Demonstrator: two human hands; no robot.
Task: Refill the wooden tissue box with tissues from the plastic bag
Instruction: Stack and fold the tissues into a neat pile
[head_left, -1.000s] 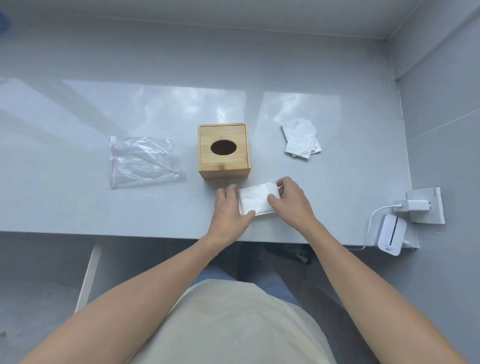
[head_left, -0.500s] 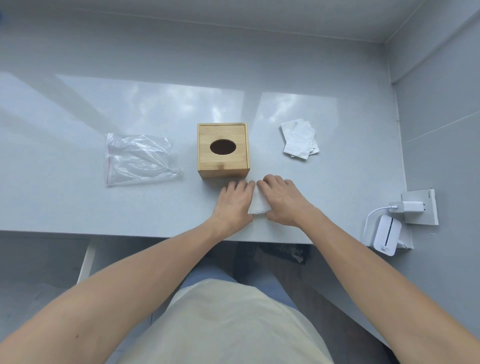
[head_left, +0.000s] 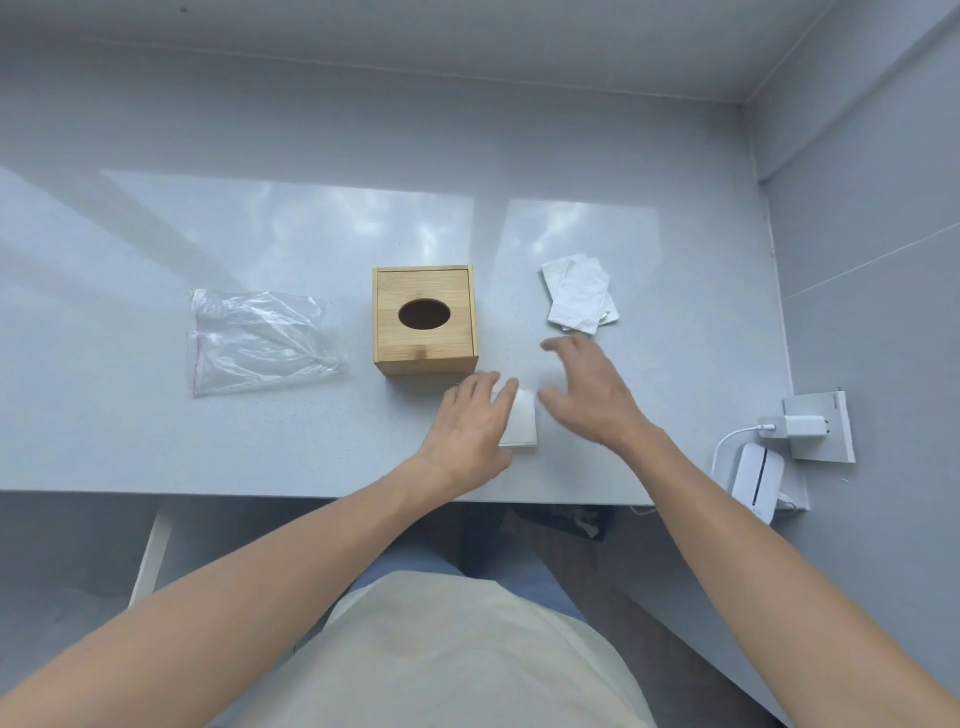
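Observation:
The wooden tissue box (head_left: 425, 319) stands mid-table, lid on, its oval slot dark and nothing showing in it. A flat clear plastic bag (head_left: 257, 340) lies to its left. In front of the box lies a folded white tissue stack (head_left: 521, 426); my left hand (head_left: 475, 426) rests flat on its left part, fingers spread. My right hand (head_left: 584, 387) hovers just right of the stack, fingers apart, blurred, holding nothing. A loose pile of white tissues (head_left: 579, 293) lies right of the box, beyond my right hand.
The grey table (head_left: 156, 441) ends at its front edge close to my body. A wall socket with a white charger (head_left: 795, 426) and a white device (head_left: 753, 480) sit at the table's right end. Walls close the back and right.
My right hand has lifted off the folded stack and moved right and away towards the loose tissues. My left hand stays pressing the stack, which now shows beside it.

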